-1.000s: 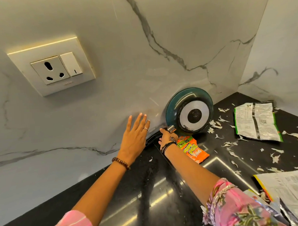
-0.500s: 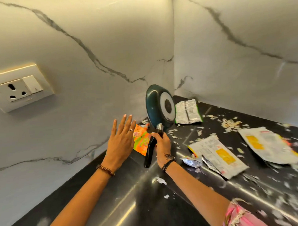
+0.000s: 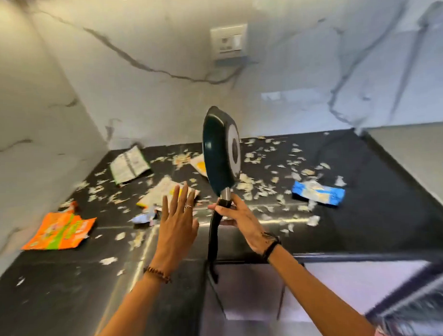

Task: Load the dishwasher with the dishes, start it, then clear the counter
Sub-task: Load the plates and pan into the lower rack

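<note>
A dark teal frying pan [image 3: 218,153] is held upright in the air above the black counter [image 3: 56,286], its round grey base facing right. My right hand [image 3: 238,221] is shut on the pan's black handle just below the metal collar; the handle hangs down past the counter's front edge. My left hand [image 3: 176,223] hovers open just left of the handle, fingers spread, touching nothing. Empty wrappers lie on the counter: an orange one [image 3: 59,231] at the left, a blue one [image 3: 318,194] at the right, a white and green one [image 3: 128,164] in the corner.
Torn paper scraps [image 3: 263,186] litter the counter's middle and back. Marble walls enclose it at the left and back, with a wall socket [image 3: 228,40] up high. Light cabinet fronts [image 3: 250,292] lie below the counter's front edge. A blurred dark rack shape [image 3: 418,309] shows at bottom right.
My right hand has lifted the pan off the wall corner and carried it toward me, over the counter's front edge. The view has swung right. My left hand has come away from the wall.
</note>
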